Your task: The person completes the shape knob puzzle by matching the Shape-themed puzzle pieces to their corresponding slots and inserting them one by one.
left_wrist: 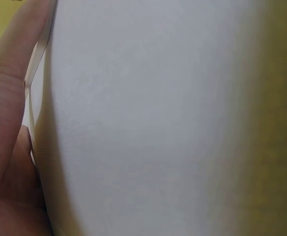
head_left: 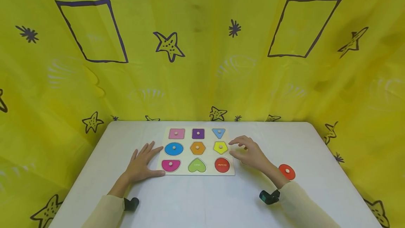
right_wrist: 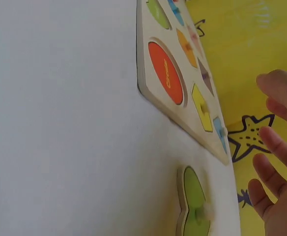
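Observation:
A cream wooden shape puzzle board [head_left: 186, 157] lies flat on the table. My left hand [head_left: 142, 164] is spread beside its left side, thumb and index finger touching the edge. My right hand [head_left: 250, 154], holding nothing, hovers at the board's right edge by the yellow pentagon [head_left: 220, 147], fingers loosely bent. Knobbed pieces fill several recesses. The green heart recess [head_left: 197, 165] and red circle recess [head_left: 222, 165] show bare printed bottoms. In the right wrist view, a loose green heart piece [right_wrist: 192, 189] lies near the right hand; the head view does not show it.
A loose red circle piece [head_left: 286, 172] with a white knob lies by the right forearm on the white table [head_left: 202, 203]. Both wrists wear small black cameras [head_left: 269, 197]. Behind the table hangs a yellow curtain [head_left: 202, 80] with drawn stars.

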